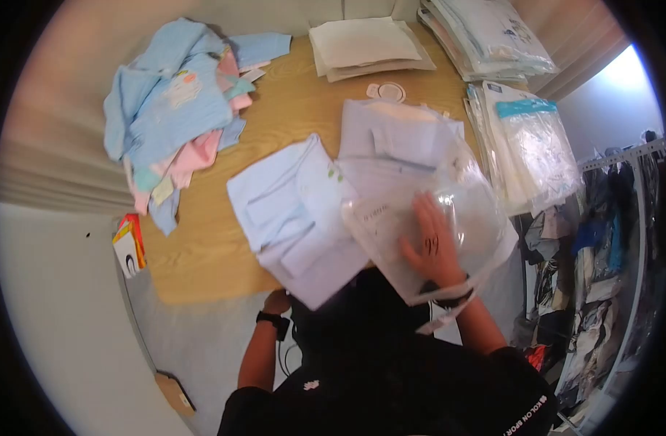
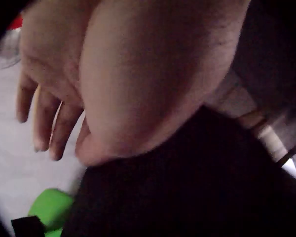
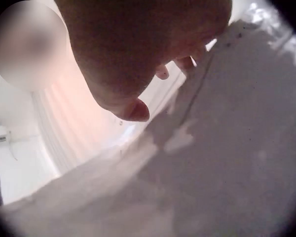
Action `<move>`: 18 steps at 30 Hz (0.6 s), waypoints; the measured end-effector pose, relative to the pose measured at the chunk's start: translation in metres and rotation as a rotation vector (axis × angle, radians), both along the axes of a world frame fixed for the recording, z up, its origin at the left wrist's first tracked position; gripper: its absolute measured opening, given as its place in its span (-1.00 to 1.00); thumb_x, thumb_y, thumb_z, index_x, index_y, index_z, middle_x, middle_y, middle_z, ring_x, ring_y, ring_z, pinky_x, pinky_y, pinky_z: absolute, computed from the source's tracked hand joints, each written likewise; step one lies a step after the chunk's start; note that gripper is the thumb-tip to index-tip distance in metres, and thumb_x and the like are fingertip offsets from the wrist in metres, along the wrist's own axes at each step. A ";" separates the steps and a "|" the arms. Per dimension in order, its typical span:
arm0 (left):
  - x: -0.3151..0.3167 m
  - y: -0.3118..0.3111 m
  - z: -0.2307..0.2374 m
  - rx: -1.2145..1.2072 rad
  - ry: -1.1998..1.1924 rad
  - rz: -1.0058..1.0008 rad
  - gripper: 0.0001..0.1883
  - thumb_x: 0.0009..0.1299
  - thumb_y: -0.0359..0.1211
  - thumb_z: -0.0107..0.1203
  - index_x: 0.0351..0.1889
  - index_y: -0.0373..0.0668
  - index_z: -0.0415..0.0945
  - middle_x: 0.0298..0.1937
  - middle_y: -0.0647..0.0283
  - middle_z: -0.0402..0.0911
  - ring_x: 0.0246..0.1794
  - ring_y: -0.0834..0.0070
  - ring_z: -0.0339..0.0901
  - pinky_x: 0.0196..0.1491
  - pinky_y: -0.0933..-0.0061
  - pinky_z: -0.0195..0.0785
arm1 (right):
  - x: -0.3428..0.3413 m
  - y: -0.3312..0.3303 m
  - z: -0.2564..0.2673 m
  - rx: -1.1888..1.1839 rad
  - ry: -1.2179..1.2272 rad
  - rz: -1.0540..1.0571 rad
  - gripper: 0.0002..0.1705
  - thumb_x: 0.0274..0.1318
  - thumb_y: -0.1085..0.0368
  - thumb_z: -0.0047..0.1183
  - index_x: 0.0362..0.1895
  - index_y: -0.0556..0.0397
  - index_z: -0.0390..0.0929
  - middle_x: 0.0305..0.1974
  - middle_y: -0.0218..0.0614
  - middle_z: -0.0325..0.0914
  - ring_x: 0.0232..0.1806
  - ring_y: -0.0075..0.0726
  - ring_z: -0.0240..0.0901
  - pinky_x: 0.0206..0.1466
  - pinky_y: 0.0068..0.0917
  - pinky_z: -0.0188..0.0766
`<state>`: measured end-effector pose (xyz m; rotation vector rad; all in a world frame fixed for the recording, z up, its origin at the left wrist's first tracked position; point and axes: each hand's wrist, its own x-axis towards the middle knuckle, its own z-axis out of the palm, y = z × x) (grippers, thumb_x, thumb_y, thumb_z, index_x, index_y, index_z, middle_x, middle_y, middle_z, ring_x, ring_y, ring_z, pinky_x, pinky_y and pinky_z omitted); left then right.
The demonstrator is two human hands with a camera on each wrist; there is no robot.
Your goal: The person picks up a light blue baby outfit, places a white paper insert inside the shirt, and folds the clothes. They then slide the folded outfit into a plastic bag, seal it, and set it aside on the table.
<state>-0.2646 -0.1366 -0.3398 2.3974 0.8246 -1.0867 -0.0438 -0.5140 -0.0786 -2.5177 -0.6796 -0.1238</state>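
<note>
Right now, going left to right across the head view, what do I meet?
Pile of pale-blue and pink clothes → folded pale garment with green leaf print → right hand → clear-packaged stack with a turquoise band → clothes rack.

L hand (image 1: 277, 301) part. hidden, head view – cut off @ top, wrist view.

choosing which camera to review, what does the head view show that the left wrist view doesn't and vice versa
Only the head view: the right hand at a clear plastic bag, folded pale garments, heaped clothes, plastic packets and the wooden table. Only the left wrist view: a green object, too cropped to identify. Both: the left hand and black clothing beside it.
</note>
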 end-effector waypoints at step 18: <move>0.074 -0.122 0.324 -1.041 -1.177 0.209 0.03 0.22 -0.36 0.39 0.53 -0.21 -0.14 0.44 0.07 0.21 0.38 0.30 0.29 0.36 0.26 0.21 | -0.018 0.126 0.096 0.494 0.254 0.416 -0.15 0.14 0.06 0.16 0.43 0.07 0.11 0.34 0.08 0.23 0.40 0.24 0.14 0.44 -0.05 0.09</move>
